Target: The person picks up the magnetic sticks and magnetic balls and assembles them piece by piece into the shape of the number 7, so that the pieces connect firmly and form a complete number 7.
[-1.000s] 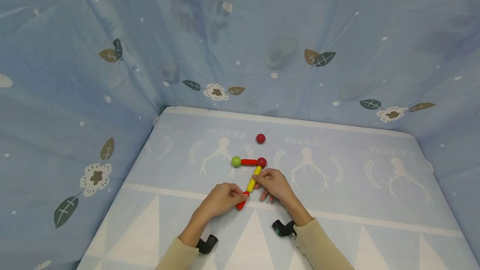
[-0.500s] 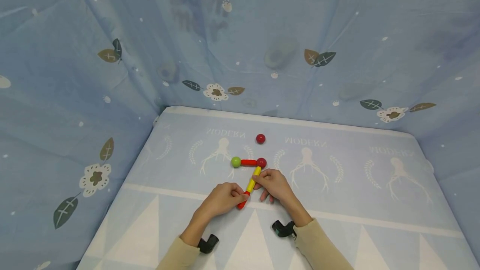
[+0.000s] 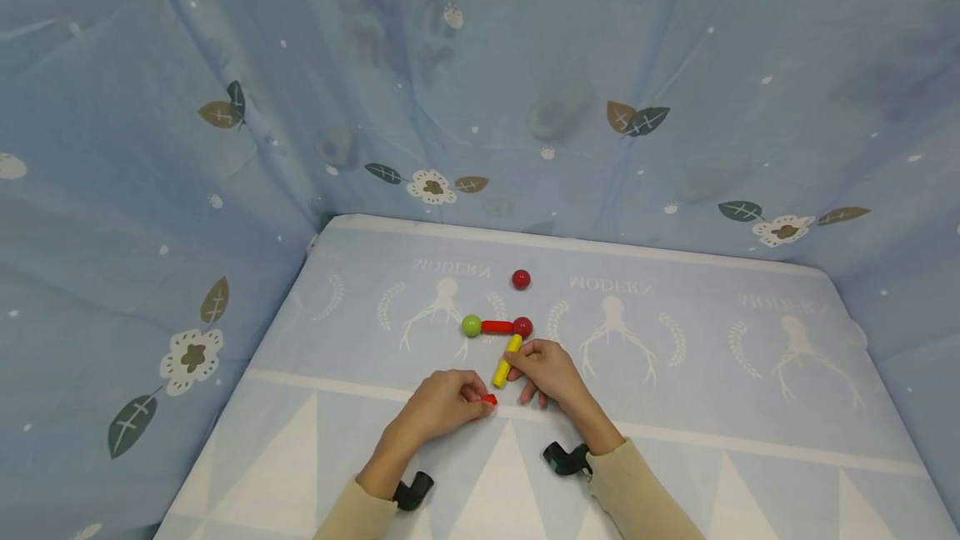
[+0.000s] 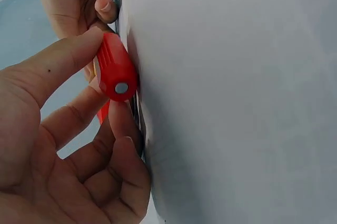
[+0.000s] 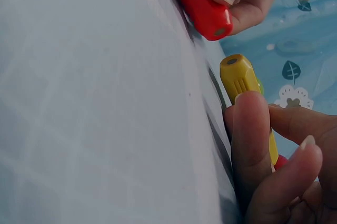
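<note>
My left hand (image 3: 444, 402) pinches a red magnetic rod (image 4: 115, 66) between thumb and fingers; a round metal disc shows in its end. In the head view most of that rod is hidden by the hand. My right hand (image 3: 552, 371) pinches a yellow magnetic rod (image 3: 507, 361) near its middle. The right wrist view shows a gap between the near end of the yellow rod (image 5: 238, 74) and the red rod (image 5: 202, 6). The yellow rod's far end is at a dark red ball (image 3: 522, 327). A second red rod (image 3: 497, 327) joins that ball to a green ball (image 3: 471, 325).
A loose red ball (image 3: 521, 279) lies farther back on the patterned tabletop (image 3: 712, 357). Blue printed curtains (image 3: 480, 107) close off the back and sides. Black devices (image 3: 566, 458) hang at both wrists.
The red rod in my left hand has parted from the yellow rod's near end, moved slightly down and left, and turned. My right hand and the yellow rod look nearly still.
</note>
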Available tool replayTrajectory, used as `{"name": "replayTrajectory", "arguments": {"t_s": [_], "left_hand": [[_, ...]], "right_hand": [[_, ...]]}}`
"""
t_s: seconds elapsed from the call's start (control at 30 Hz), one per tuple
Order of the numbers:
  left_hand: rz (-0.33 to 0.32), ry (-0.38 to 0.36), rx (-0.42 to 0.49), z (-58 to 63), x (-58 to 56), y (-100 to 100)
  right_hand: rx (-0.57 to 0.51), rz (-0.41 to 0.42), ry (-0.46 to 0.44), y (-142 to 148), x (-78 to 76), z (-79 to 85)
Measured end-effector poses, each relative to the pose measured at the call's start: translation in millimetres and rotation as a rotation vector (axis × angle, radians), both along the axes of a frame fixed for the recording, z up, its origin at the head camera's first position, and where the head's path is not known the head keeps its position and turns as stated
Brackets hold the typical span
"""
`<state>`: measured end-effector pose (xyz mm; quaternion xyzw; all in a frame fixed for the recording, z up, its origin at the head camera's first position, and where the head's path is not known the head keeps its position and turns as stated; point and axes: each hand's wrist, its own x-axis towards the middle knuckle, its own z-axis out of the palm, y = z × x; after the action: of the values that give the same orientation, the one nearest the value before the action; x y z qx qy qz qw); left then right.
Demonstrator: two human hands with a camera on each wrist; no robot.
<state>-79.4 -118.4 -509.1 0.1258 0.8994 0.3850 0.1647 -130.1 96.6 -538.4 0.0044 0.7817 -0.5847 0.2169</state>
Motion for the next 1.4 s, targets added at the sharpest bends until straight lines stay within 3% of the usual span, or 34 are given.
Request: {"name": "replayTrajectory", "arguments": {"t_s": [0.37,0.77,0.97,1.23,1.4], "left_hand": [[-0.106,0.088,-0.051,3.9,0.1,-7.9],[-0.121,0.095,-0.037,4.9,1.7,-17.7],[-0.095,0.093,-0.036,5.7,2.3,-19.0],[0.035,0.060,-0.017,4.8,4.8,-17.7],[0.070,0.032,-0.039,1.0,4.6,-14.0]], "right_hand": [[-0.001,-0.003,-0.014,-0.4,0.1,-0.3],[0.016,-0.017,-0.023,-2.1,1.8,2.0],[0.022,-0.016,-0.029,-2.5,1.2,1.7],[0.009,-0.006,-0.014,-1.5,-0.1,-2.1],[0.005,-0.003,-0.012,-1.1,-0.6,-3.2]]}}
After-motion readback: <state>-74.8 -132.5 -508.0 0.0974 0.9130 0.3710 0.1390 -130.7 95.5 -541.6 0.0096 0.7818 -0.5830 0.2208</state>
